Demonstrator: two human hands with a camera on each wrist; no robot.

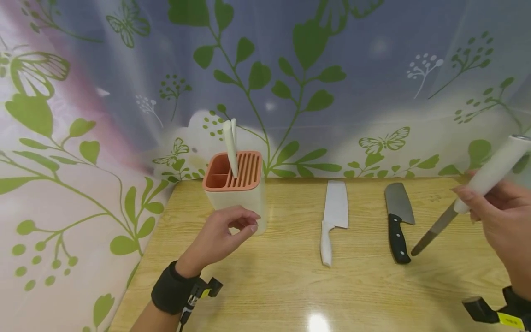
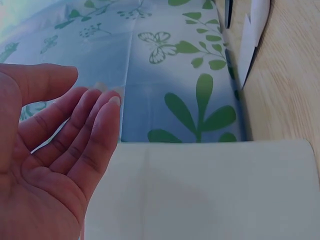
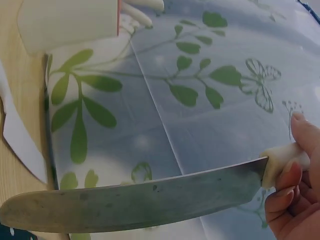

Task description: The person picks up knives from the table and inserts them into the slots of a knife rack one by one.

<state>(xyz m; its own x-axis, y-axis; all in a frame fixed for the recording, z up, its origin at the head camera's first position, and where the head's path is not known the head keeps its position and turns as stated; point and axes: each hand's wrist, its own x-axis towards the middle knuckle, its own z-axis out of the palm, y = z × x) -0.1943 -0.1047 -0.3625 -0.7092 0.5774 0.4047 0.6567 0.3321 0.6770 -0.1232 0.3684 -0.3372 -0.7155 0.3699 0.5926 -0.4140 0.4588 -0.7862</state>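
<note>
My right hand [image 1: 504, 212] grips the white handle [image 1: 493, 173] of a long knife, thumb on one side and fingers on the other. Its blade [image 3: 135, 205] slants down toward the table in the head view. My left hand [image 1: 221, 235] is in front of the white knife block [image 1: 215, 198], fingers loosely bent and holding nothing. Two white-handled utensils [image 1: 230, 147] stand in the block's orange slotted top [image 1: 249, 170]. A white-handled cleaver [image 1: 333, 207] lies on the table, and right of it a black-handled knife [image 1: 398, 226], close to the held blade's tip in the head view.
The wood-grain table [image 1: 274, 286] ends at the back against a curtain [image 1: 373, 92] printed with green leaves and butterflies. That curtain also covers the left side. A black band [image 1: 172, 288] with a small camera circles the left wrist.
</note>
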